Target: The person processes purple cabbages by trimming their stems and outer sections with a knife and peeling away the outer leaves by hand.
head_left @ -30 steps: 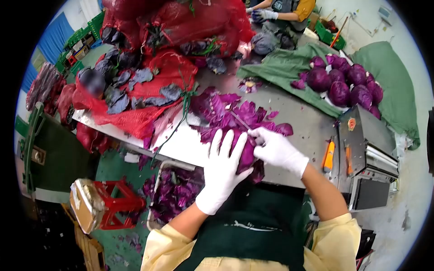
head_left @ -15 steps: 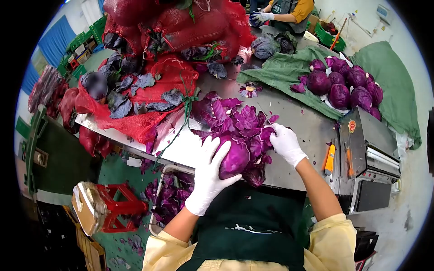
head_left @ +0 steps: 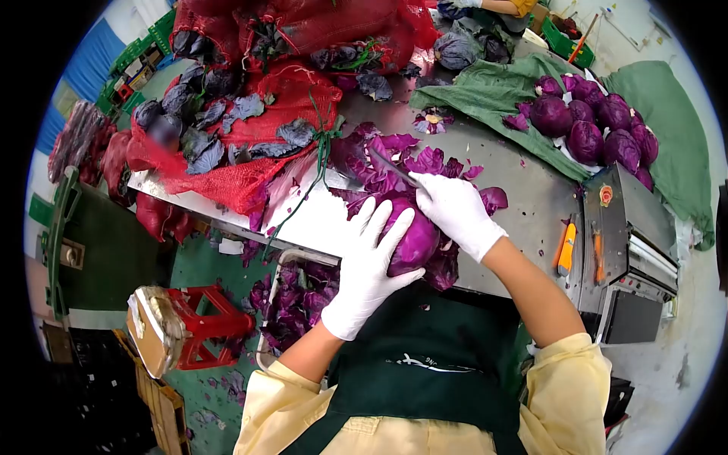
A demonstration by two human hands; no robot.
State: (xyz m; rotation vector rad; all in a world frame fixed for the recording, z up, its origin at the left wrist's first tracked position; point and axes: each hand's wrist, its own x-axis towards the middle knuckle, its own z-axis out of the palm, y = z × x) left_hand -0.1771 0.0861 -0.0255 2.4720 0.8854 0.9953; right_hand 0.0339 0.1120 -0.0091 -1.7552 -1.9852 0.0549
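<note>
A peeled red cabbage (head_left: 415, 241) sits at the near edge of the metal table, steadied by my left hand (head_left: 369, 265), whose gloved fingers wrap its left side. My right hand (head_left: 457, 210), also in a white glove, grips a knife (head_left: 390, 165). Its blade points up and left over the loose purple leaves (head_left: 371, 163) behind the cabbage. The knife's handle is hidden in my fist. More trimmed leaves (head_left: 442, 269) lie against the cabbage's right side.
Red mesh sacks (head_left: 326, 34) of cabbages fill the back left. Trimmed cabbages (head_left: 584, 121) rest on green cloth (head_left: 485, 95) at right, near a wrapping machine (head_left: 626, 220) and a yellow cutter (head_left: 566, 249). A leaf-filled bin (head_left: 292, 303) stands below. Another person's sleeve (head_left: 504, 7) shows behind.
My right hand has moved left with the knife, from the cabbage's right side to just above it. My left hand still holds the cabbage. The whole view has shifted slightly.
</note>
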